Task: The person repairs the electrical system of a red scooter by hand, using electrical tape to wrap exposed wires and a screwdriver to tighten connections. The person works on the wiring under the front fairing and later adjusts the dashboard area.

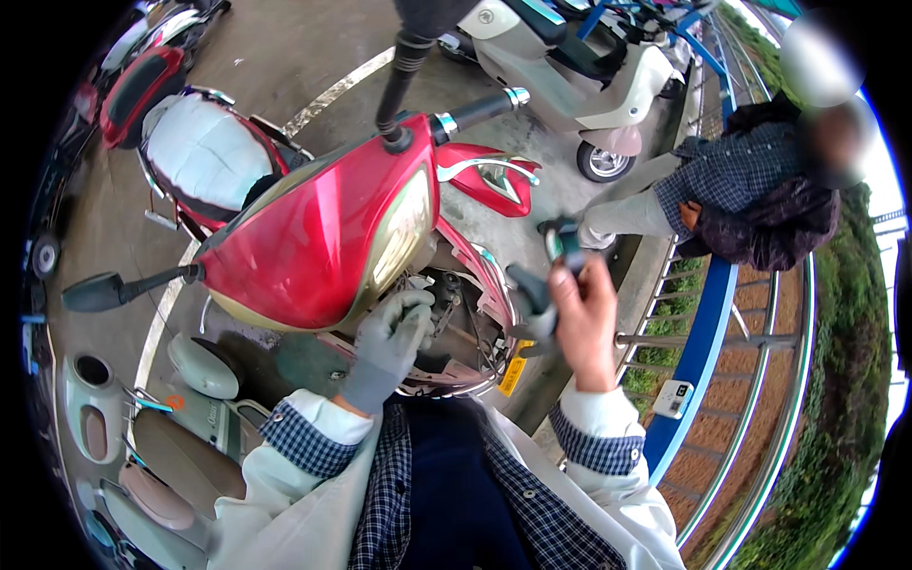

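Note:
A red scooter (304,247) stands before me with its front opened, exposing dark inner parts and wiring (446,313). My left hand (389,342), in a grey glove, is curled at the left side of that opening; what its fingers hold, if anything, is hidden. My bare right hand (584,318), right of the opening, is closed on a small dark object (567,245) with teal highlights, too small to identify. A loose grey glove (532,304) hangs beside that hand, below the object.
A person (722,190) in a checked shirt stands at the right by a blue railing (717,313). A white scooter (579,66) is parked behind the red one. More parked scooters (180,446) crowd the lower left. A red detached-looking panel (489,195) juts out beside the handlebar.

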`<action>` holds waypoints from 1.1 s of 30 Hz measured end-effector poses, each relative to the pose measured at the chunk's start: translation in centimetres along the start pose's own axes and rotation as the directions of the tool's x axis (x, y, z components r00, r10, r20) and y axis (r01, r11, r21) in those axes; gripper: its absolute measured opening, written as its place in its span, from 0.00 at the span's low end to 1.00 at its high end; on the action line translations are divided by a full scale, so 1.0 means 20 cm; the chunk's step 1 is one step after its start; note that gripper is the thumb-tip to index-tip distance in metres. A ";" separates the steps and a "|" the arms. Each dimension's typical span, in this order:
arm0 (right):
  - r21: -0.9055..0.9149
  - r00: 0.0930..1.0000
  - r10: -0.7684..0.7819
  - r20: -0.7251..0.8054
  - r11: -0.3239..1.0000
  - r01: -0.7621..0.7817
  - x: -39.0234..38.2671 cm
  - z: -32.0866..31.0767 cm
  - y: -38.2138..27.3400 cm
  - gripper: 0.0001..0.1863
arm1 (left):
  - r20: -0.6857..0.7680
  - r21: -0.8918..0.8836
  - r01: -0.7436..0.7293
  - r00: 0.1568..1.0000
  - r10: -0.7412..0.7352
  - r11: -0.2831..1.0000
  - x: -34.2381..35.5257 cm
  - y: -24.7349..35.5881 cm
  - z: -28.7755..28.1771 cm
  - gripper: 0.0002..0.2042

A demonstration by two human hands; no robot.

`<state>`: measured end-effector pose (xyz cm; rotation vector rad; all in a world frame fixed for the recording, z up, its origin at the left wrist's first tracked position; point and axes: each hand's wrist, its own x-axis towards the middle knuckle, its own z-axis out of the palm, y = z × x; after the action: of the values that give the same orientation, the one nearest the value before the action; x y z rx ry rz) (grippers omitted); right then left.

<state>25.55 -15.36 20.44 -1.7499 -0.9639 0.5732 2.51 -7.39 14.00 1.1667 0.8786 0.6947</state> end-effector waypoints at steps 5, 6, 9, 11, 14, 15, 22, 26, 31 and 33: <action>0.038 0.992 0.124 0.038 0.991 -0.125 -0.27 0.26 0.12 0.10 | 0.205 0.116 -0.243 0.955 0.216 0.963 -0.05 0.11 0.09 0.12; -0.046 0.991 0.120 0.063 0.992 -0.117 -0.31 0.31 0.18 0.12 | 0.248 0.048 -0.098 0.965 0.083 0.994 -0.05 0.12 0.13 0.15; -0.070 0.982 0.137 0.130 0.989 -0.129 -0.37 0.33 0.15 0.20 | 0.138 0.292 -0.016 0.990 -0.026 0.956 -0.03 0.06 0.16 0.15; -0.074 0.953 0.164 0.255 0.986 -0.150 -0.41 0.30 0.18 0.21 | 0.180 -0.083 0.248 0.956 -0.230 0.965 -0.04 0.01 0.16 0.15; -0.054 0.891 0.203 0.406 0.979 -0.199 -0.48 0.24 0.27 0.25 | 0.195 -0.051 0.311 0.935 -0.296 0.949 -0.08 -0.07 0.19 0.15; -0.054 0.916 0.098 0.389 0.995 -0.084 -0.51 0.23 0.36 0.26 | 0.168 -0.017 0.320 0.935 -0.313 0.947 -0.10 -0.06 0.21 0.13; -0.094 0.842 0.527 0.118 0.850 -0.519 -0.42 0.10 1.12 0.21 | 0.100 -0.300 0.310 0.951 -0.294 0.902 -0.14 -0.12 0.14 0.11; -0.074 0.844 0.527 0.100 0.850 -0.522 -0.44 0.21 1.86 0.24 | 0.128 -0.164 0.383 0.922 -0.366 0.909 -0.20 -0.19 0.09 0.12; -0.470 0.950 0.285 0.129 0.861 -0.195 -0.30 0.23 1.58 0.23 | 0.095 0.103 0.363 0.923 -0.372 0.926 -0.24 -0.17 0.04 0.11; -0.261 0.903 0.357 0.238 0.919 -0.295 -0.22 0.16 1.14 0.22 | 0.111 0.285 0.227 0.957 -0.268 0.931 -0.24 -0.16 0.06 0.12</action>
<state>28.27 -21.01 -2.10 -2.0883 -0.9578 0.9870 1.16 -12.84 12.09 1.3019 0.9945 0.2817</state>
